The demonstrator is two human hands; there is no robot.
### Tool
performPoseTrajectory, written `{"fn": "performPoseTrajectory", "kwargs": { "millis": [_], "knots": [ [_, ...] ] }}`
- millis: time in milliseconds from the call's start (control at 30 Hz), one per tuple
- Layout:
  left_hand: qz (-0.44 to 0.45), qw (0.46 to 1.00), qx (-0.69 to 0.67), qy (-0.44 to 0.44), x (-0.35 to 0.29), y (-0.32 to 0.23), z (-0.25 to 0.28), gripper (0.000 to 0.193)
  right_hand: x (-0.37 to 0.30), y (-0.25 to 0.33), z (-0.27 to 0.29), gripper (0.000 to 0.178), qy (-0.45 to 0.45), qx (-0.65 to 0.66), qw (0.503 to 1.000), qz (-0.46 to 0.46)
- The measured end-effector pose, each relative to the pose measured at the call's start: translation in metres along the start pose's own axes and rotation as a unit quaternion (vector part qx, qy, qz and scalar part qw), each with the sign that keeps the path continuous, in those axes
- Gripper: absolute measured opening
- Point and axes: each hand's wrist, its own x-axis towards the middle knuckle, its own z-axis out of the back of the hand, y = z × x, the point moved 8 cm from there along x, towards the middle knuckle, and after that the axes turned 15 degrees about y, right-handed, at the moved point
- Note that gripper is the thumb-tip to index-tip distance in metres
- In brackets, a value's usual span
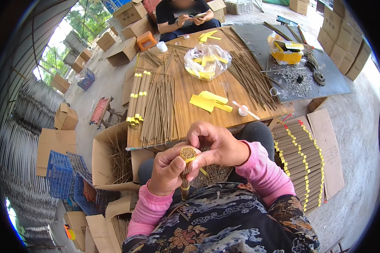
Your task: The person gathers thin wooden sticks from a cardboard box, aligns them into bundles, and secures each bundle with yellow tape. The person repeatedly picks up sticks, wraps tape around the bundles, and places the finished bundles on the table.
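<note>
My left hand (164,170) is wrapped round a bundle of thin brown sticks (188,153), which look like incense sticks. The bundle's end points up toward me, with a yellow paper band (190,160) around it. From the other side my right hand (217,145) closes in, thumb and fingers pressed on the band. Part of the bundle is hidden behind my fingers. Beyond my hands, yellow paper strips (209,101) lie on the wooden table (185,107). Beside them a flat stick (250,111) rests across a small white cup (242,111).
Loose sticks (159,114) and yellow-banded bundles (138,97) lie left on the table, a plastic bag of yellow strips (207,62) farther back. Many banded bundles (299,162) are stacked at my right. A cardboard box (109,156) stands left. Across the table sits a person (183,19) holding a phone.
</note>
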Motion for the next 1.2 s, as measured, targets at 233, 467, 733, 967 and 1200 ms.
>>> {"fn": "performPoseTrajectory", "kwargs": {
  "millis": [233, 467, 733, 967, 1200],
  "knots": [
    [0.006, 1.000, -0.024, 0.003, 0.002, 0.006, 0.008, 0.044, 0.004, 0.000, 0.008, 0.032, 0.010, -0.014, 1.000, 0.003],
    [-0.008, 0.999, -0.033, -0.019, 0.003, 0.001, 0.017, 0.047, 0.007, 0.003, 0.012, 0.029, 0.016, 0.057, 0.998, -0.013],
    [0.005, 0.998, -0.062, -0.005, 0.005, 0.006, 0.017, 0.046, 0.013, 0.004, 0.017, 0.028, 0.026, -0.028, 0.999, -0.027],
    [0.008, 0.997, -0.078, 0.021, 0.006, 0.008, 0.019, 0.046, 0.014, 0.004, 0.016, 0.022, 0.047, 0.049, 0.998, -0.020],
    [-0.008, 0.997, -0.077, 0.029, 0.006, 0.000, 0.019, 0.047, 0.016, 0.011, 0.016, 0.026, 0.036, 0.000, 0.999, -0.011]
  ]
}}
